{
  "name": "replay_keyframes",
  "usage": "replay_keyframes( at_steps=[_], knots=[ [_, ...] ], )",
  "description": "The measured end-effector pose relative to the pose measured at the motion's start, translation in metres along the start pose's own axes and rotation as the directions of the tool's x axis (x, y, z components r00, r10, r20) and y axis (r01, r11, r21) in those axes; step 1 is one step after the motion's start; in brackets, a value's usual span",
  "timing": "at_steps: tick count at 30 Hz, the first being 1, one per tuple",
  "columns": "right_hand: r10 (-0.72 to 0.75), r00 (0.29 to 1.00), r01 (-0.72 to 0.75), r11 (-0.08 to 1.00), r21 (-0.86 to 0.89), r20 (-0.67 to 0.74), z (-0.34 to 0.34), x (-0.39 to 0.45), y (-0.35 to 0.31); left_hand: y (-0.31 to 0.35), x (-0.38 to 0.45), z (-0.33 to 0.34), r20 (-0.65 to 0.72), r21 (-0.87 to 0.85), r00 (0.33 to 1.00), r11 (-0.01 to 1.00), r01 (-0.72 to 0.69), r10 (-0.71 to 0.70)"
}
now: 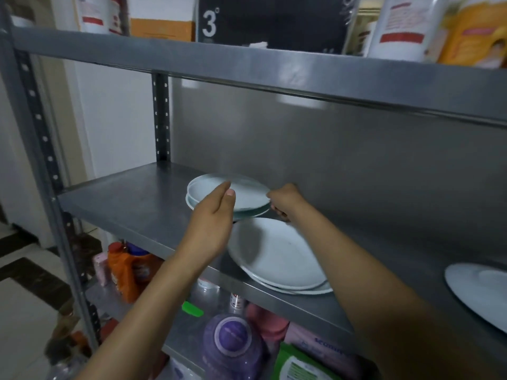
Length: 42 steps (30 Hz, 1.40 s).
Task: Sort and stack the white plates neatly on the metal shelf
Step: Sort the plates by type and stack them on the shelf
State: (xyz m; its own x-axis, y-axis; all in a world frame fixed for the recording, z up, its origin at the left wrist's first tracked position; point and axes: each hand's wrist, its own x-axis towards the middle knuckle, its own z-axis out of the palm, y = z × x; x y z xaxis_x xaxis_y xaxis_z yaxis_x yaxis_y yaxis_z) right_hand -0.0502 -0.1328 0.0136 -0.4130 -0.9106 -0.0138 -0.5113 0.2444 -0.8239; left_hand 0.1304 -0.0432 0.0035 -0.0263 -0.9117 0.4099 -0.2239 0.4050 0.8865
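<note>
A small stack of white plates sits toward the back of the metal shelf. My left hand reaches over its near left rim with straight fingers, thumb close to the top plate. My right hand curls its fingers round the stack's right rim. In front lies a second stack of two larger white plates, slightly offset, near the shelf's front edge. A further white plate lies at the far right, partly cut off by the frame.
The upper shelf holds a dark box, white bottles and an orange pack. Below are an orange detergent bottle, a purple bottle, wipes packs and a green item. A grey upright post stands at left.
</note>
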Motion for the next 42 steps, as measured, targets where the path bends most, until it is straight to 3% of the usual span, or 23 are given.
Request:
replay_keyframes(
  at_steps=[5,9,11,14,21,25,28,30,33,38,42],
  knots=[
    [-0.263,0.953,0.22,0.942,-0.252,-0.153,-0.054,-0.018,0.034,0.038,-0.026,0.047,0.1,0.021,0.982,0.986,-0.166,0.163],
    [-0.523,0.834,0.376,0.773,-0.511,-0.177,-0.117,-0.047,0.082,0.072,-0.056,0.104,0.245,0.011,0.916,0.944,-0.33,0.317],
    [-0.597,0.78,0.389,0.698,-0.602,-0.189,-0.146,-0.064,0.106,0.086,-0.07,0.136,0.301,0.029,0.87,0.908,-0.417,0.39],
    [-0.633,0.722,0.347,0.68,-0.646,-0.28,-0.198,-0.095,0.155,0.099,-0.093,0.192,0.389,-0.004,0.825,0.897,-0.443,0.409],
    [-0.407,0.679,0.126,0.884,-0.449,-0.611,-0.293,-0.164,0.268,0.105,-0.144,0.317,0.654,-0.124,0.72,0.972,-0.2,0.232],
    [-0.289,0.642,0.044,0.939,-0.342,-0.711,-0.329,-0.186,0.321,0.106,-0.155,0.37,0.735,-0.035,0.632,0.945,-0.325,0.244],
    [-0.037,0.582,-0.042,0.996,-0.076,-0.812,-0.342,-0.189,0.338,0.103,-0.159,0.395,0.724,0.065,0.64,0.898,-0.435,0.257],
    [0.047,0.574,-0.054,0.998,0.019,-0.817,-0.341,-0.186,0.34,0.096,-0.161,0.406,0.737,0.155,0.623,0.83,-0.536,0.264],
    [0.057,0.595,-0.026,0.998,0.051,-0.802,-0.337,-0.179,0.341,0.089,-0.161,0.41,0.754,0.214,0.597,0.757,-0.617,0.274],
    [0.056,0.597,-0.04,0.998,0.04,-0.8,-0.339,-0.177,0.345,0.087,-0.162,0.402,0.739,0.162,0.555,0.699,-0.697,0.382],
    [0.061,0.582,-0.03,0.998,0.054,-0.811,-0.338,-0.175,0.346,0.091,-0.169,0.399,0.736,0.25,0.493,0.49,-0.835,0.464]
  ],
)
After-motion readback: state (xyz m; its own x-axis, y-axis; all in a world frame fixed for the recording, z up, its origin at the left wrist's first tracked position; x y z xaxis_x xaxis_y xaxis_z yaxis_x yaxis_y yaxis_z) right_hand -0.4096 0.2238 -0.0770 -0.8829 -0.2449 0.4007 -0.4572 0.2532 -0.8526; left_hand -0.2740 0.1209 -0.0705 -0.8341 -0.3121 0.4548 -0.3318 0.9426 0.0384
